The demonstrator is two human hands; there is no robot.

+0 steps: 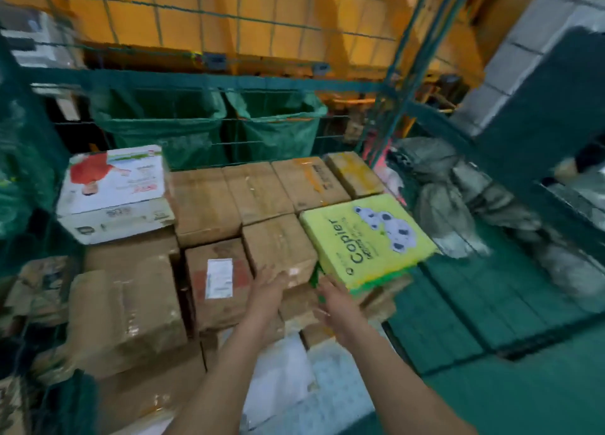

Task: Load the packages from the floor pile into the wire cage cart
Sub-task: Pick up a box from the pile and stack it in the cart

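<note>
Inside the green wire cage cart (389, 114), brown cardboard packages (229, 199) are sitting packed side by side in rows, with a white printed carton showing a red figure (113, 186) lying on top at the left. Both bare arms are reaching forward over the stack. The left hand (266, 289) is lying with its fingers straight and spread, its grip open, fingertips touching the near top edge of a plain brown cardboard box (278, 246) in the front row. The right hand (337, 303) is also hanging open with relaxed fingers, just beside the near corner of a flat yellow-green package printed with "Copier" and a spotted animal (366, 238); motion blur is hiding whether it is touching. That package is resting tilted on the boxes at the right edge of the stack. Grey plastic-wrapped bundles (458, 199) are lying on the green floor (491, 303) to the right of the cart's upright post.
</note>
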